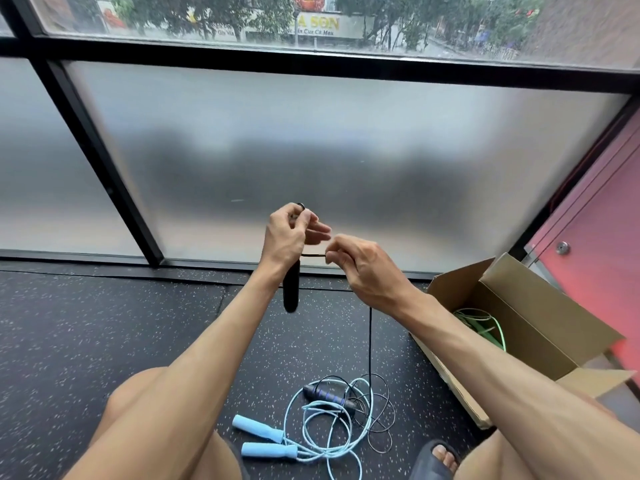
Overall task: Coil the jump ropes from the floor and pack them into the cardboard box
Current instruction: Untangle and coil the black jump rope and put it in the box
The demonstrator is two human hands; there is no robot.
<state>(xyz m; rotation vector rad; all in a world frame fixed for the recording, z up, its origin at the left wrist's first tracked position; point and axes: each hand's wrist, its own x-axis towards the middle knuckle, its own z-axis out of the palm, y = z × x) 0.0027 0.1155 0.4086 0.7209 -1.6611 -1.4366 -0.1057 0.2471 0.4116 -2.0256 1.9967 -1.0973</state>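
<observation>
At centre frame, a black handle [290, 293] is gripped upright in the left hand [286, 239], while its black cord [370, 341] is pinched by the right hand [364, 269] and trails down to the floor [104, 323]. A blue rope [313, 432] is seen lying at bottom centre. A green rope [482, 323] is held in the open box [540, 327] at right.

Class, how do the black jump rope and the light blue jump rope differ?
The black jump rope is half lifted: left hand holds one grip, right hand pinches its cord; the light blue jump rope lies wholly on the floor. Its cord looks thicker than the black one. Neither is packed yet.
</observation>
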